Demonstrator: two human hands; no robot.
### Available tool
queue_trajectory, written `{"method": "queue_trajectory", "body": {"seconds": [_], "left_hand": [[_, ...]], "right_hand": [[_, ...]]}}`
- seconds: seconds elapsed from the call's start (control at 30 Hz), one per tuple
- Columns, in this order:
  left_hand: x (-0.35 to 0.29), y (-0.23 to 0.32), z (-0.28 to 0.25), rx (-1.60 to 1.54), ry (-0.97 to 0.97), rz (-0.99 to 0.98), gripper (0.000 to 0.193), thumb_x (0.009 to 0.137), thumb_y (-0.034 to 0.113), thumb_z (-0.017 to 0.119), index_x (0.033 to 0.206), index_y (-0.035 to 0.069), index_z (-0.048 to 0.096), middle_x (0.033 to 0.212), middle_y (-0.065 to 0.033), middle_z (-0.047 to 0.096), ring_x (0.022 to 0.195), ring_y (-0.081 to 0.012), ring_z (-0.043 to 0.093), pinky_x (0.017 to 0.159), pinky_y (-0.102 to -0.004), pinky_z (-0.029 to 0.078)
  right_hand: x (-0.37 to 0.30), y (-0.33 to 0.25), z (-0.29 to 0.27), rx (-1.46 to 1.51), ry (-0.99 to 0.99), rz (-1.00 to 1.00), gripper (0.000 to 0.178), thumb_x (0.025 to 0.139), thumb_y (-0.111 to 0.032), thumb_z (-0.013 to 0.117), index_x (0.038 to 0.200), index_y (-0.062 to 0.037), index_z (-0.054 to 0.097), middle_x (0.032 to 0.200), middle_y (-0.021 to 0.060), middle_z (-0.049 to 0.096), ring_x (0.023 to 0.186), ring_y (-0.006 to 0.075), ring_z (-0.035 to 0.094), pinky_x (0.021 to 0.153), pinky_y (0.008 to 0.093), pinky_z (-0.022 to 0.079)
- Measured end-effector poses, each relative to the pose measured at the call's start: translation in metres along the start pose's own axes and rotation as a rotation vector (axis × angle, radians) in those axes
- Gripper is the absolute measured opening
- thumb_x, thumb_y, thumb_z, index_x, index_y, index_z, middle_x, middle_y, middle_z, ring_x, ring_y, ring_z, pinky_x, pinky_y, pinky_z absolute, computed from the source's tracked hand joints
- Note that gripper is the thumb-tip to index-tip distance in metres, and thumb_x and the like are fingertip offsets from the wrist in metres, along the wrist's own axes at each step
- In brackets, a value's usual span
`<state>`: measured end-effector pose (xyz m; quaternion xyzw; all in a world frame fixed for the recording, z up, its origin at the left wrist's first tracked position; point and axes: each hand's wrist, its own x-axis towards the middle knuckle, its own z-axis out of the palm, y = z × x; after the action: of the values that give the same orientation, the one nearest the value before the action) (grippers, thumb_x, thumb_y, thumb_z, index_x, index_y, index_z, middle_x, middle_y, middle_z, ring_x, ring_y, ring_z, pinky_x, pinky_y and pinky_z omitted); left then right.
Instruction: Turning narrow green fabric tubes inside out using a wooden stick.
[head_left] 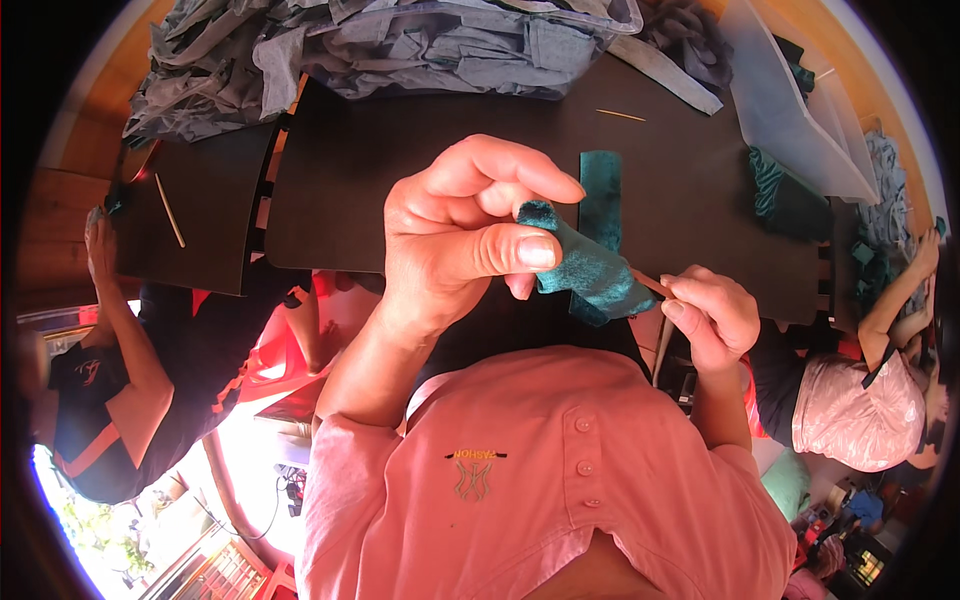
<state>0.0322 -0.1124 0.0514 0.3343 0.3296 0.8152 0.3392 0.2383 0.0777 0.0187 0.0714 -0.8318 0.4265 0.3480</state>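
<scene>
My left hand [440, 235] pinches one end of a dark teal velvet fabric piece [595, 270] between thumb and fingers, above the table. The piece looks like a narrow tube, slanting down to the right. My right hand [715, 315] grips a thin wooden stick [652, 284] between thumb and forefinger. The stick's far end meets the fabric's lower right end; how deep it reaches inside is hidden. Behind the held piece, a flat teal velvet strip [600, 185] lies on the dark table [430, 140].
A clear plastic bin [450, 50] heaped with grey fabric pieces stands at the far side. One thin stick [620, 115] lies before it, another stick [170, 212] at left. A white translucent bin [800, 120] and folded teal fabric [790, 195] are at right. Co-workers sit both sides.
</scene>
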Motion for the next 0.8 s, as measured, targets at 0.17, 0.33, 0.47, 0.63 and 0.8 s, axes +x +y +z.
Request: {"method": "queue_trajectory", "body": {"seconds": [0.17, 0.33, 0.47, 0.63, 0.8], "left_hand": [[-0.002, -0.002, 0.011, 0.002, 0.004, -0.067, 0.03, 0.078, 0.007, 0.081, 0.099, -0.006, 0.064, 0.082, -0.0139, 0.066, 0.055, -0.0147, 0.06, 0.046, -0.0231, 0.048], [0.001, 0.001, 0.004, 0.078, -0.08, -0.101, 0.027, 0.079, 0.008, 0.082, 0.096, -0.006, 0.067, 0.08, -0.0112, 0.068, 0.055, -0.0093, 0.057, 0.045, -0.0205, 0.044], [0.003, 0.0, 0.008, 0.121, -0.1, -0.133, 0.025, 0.08, 0.008, 0.08, 0.096, -0.006, 0.067, 0.079, -0.0108, 0.068, 0.054, -0.0078, 0.056, 0.046, -0.0194, 0.043], [0.002, 0.001, 0.022, 0.178, 0.129, -0.157, 0.03, 0.083, 0.006, 0.077, 0.109, -0.005, 0.066, 0.089, -0.0079, 0.068, 0.066, -0.0091, 0.06, 0.056, -0.0218, 0.05], [-0.002, 0.004, 0.007, 0.904, 0.168, 0.341, 0.038, 0.084, -0.003, 0.073, 0.121, -0.005, 0.063, 0.115, -0.0121, 0.062, 0.103, -0.0167, 0.062, 0.07, -0.0212, 0.048]], "right_hand": [[0.001, -0.002, 0.008, 0.056, 0.007, 0.033, 0.015, 0.078, 0.005, 0.073, 0.091, 0.0076, 0.066, 0.072, 0.0162, 0.068, 0.051, 0.0183, 0.057, 0.047, 0.0281, 0.044], [0.0, 0.002, 0.007, 0.072, 0.003, 0.019, 0.015, 0.078, 0.005, 0.074, 0.09, 0.0079, 0.066, 0.072, 0.0164, 0.068, 0.049, 0.018, 0.056, 0.046, 0.0282, 0.043], [-0.006, 0.003, 0.013, 0.105, 0.025, 0.08, 0.016, 0.078, 0.007, 0.073, 0.091, 0.0088, 0.065, 0.074, 0.0161, 0.068, 0.055, 0.0162, 0.057, 0.051, 0.0268, 0.044], [-0.013, -0.004, 0.02, 0.124, 0.138, 0.226, 0.015, 0.081, 0.008, 0.072, 0.095, 0.0098, 0.065, 0.08, 0.0143, 0.069, 0.065, 0.0128, 0.058, 0.058, 0.0242, 0.045], [-0.014, -0.005, 0.017, 0.047, 0.183, 0.253, 0.016, 0.082, 0.007, 0.073, 0.097, 0.0092, 0.066, 0.081, 0.0125, 0.069, 0.065, 0.0118, 0.056, 0.057, 0.0227, 0.042]]}}
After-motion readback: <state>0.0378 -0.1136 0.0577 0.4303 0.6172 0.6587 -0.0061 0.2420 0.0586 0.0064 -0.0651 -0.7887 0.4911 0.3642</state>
